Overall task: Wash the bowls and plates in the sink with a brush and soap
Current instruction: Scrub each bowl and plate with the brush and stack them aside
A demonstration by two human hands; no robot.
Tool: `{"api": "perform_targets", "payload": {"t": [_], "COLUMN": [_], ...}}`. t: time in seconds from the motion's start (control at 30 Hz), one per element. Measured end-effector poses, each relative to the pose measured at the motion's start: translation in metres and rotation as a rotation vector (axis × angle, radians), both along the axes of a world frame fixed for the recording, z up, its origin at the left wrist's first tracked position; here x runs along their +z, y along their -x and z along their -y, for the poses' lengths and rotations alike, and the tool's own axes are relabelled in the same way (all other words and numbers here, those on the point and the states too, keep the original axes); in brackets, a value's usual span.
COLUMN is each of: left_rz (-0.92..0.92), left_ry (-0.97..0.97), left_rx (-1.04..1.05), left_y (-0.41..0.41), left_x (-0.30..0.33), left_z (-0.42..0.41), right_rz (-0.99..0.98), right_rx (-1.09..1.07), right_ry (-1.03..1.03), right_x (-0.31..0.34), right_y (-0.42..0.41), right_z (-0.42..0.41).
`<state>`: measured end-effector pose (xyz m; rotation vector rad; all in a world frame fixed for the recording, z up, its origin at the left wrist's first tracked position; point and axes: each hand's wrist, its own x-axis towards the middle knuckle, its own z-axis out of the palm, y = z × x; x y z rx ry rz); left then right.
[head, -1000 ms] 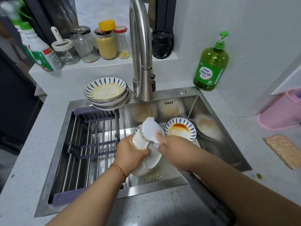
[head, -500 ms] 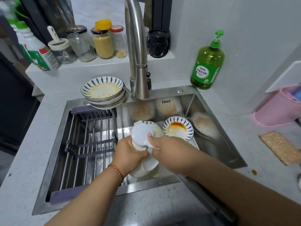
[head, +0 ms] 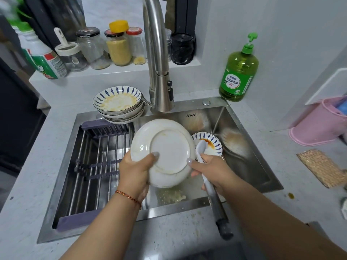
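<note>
Over the sink point(head: 244, 132), my left hand point(head: 136, 170) grips a white plate point(head: 163, 151) by its lower rim, thumb pressed on the upturned underside, while my right hand point(head: 212, 171) curls around the handle of a white dish brush point(head: 201, 150) just beside the plate's right edge. The plate looks rigid, breakable ceramic and probably slick, so I judge the rim the safest hold. Beyond it a sauce-stained bowl point(head: 208, 142) waits in the basin, and dirty bowls point(head: 118, 104) are stacked by the faucet point(head: 159, 72).
</note>
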<state>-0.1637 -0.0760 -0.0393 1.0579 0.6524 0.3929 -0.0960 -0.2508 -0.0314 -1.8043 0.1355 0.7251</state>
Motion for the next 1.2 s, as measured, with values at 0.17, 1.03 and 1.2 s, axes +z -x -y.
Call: {"api": "perform_targets", "payload": {"t": [0.17, 1.03, 1.2], "left_rz": [0.092, -0.268, -0.236], "left_ry": [0.16, -0.853, -0.833], "left_rx": [-0.072, -0.472, -0.468], "left_y": [0.002, -0.025, -0.021], "left_x": [-0.008, 0.001, -0.002], "left_z": [0.007, -0.024, -0.02], "right_rz": [-0.035, 0.377, 0.512], "right_rx": [-0.055, 0.425, 0.668], "right_ry": [-0.124, 0.305, 0.49], "right_x": [0.001, 0.043, 0.06], "right_y": [-0.003, 0.005, 0.029], "right_z": [0.003, -0.017, -0.029]}}
